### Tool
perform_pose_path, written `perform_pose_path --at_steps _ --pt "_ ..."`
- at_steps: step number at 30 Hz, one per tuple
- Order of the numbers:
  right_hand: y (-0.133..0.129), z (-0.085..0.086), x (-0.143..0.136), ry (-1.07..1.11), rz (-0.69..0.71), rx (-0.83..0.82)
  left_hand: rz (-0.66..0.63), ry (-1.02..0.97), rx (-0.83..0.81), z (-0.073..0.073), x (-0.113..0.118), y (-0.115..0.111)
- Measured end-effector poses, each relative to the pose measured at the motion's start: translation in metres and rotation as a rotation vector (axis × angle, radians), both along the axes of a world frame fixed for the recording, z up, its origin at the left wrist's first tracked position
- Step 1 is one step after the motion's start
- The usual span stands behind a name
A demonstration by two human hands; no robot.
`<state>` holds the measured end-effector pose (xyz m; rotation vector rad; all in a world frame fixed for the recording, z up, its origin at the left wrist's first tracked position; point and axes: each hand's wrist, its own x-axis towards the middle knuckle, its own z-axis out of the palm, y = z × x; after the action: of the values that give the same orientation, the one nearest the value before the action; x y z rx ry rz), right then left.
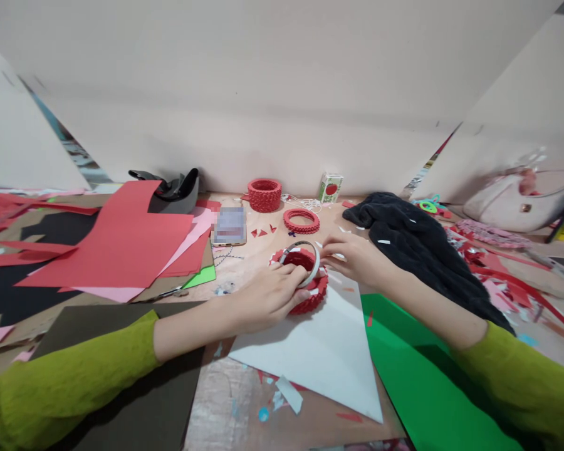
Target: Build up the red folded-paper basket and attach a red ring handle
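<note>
My left hand [267, 295] grips a red folded-paper ring [316, 294] on the table and also holds a roll of clear tape [305, 255] tilted over the ring's opening. My right hand [355, 257] reaches in from the right, its fingertips touching the tape roll's right edge at the ring's rim. The ring rests at the top corner of a white paper sheet [326, 351]. Both arms wear olive-green sleeves.
Farther back stand a taller red paper cup [264, 195], a flat red ring [301, 220], a phone [229, 226] and a small carton [330, 187]. Red paper sheets [122, 241] and a tape dispenser [173, 188] lie left; black cloth [418, 244], green paper [418, 382] right.
</note>
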<state>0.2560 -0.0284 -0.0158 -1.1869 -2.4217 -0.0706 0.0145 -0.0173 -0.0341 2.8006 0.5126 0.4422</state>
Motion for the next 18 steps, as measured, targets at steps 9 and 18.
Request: perform_pose_path --at_steps 9,18 --pt "-0.007 -0.003 -0.005 0.02 -0.178 0.017 -0.027 0.003 -0.016 0.002 0.002 0.0" --pt "0.019 -0.015 -0.005 0.732 -0.246 -0.698 -0.027 -0.011 -0.01 0.0 0.001 0.001"
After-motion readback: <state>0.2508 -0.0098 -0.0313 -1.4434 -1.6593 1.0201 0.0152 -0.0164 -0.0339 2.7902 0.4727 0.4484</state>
